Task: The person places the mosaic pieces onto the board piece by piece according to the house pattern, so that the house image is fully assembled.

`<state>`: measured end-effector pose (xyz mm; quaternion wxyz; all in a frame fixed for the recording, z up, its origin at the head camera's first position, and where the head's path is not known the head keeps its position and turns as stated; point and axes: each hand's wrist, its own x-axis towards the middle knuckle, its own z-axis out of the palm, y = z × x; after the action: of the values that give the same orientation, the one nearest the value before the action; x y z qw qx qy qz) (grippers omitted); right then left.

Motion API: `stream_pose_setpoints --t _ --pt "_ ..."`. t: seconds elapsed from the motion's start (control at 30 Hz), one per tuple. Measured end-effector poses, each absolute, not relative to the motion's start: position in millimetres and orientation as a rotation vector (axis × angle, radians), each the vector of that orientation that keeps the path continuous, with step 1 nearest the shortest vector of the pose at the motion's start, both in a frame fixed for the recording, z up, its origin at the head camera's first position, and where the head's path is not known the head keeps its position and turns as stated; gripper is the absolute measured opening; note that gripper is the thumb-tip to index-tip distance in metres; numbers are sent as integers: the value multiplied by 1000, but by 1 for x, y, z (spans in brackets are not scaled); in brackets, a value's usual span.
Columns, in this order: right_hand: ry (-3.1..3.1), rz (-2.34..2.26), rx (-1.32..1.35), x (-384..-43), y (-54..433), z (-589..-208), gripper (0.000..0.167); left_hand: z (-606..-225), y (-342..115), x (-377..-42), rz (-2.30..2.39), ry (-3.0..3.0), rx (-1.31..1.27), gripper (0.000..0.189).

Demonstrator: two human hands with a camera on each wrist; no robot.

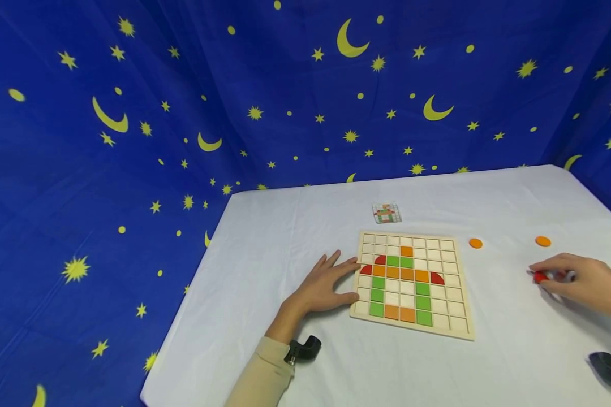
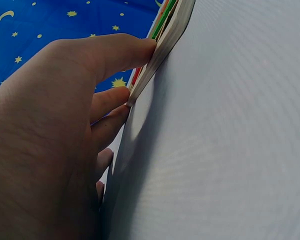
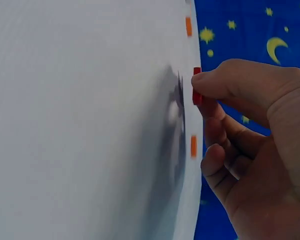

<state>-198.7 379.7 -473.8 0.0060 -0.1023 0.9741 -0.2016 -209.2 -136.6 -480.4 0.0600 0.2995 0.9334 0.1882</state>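
Note:
My left hand [image 1: 328,285] rests on the white cloth with thumb and fingertips at the left edge of a wooden grid board [image 1: 454,333]. Green, orange and red tiles lie in the board's squares, with curved red tiles [image 1: 437,278] at the sides of the pattern. To the right of the board, my right hand [image 1: 585,280] pinches a small red tile [image 3: 196,86] between thumb and finger, above the cloth. Its other fingers are loosely curled. Two round orange tiles, one nearer the board [image 1: 476,243] and one farther right [image 1: 542,241], lie on the cloth beyond that hand.
A small card [image 1: 386,213] printed with a coloured grid pattern lies behind the board. White cloth [image 1: 295,220] covers the table, and a blue curtain [image 1: 305,79] with yellow moons and stars hangs along its back and left side.

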Motion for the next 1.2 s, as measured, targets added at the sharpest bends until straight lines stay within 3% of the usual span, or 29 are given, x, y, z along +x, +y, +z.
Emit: stream_pose_setpoints --t 0.5,1.2 --pt "2961 -806 -576 -228 294 -444 33 -481 -137 -209 574 2821 891 72" --pt "2786 -926 -758 -255 216 -455 25 -481 -137 -210 582 2813 882 71"
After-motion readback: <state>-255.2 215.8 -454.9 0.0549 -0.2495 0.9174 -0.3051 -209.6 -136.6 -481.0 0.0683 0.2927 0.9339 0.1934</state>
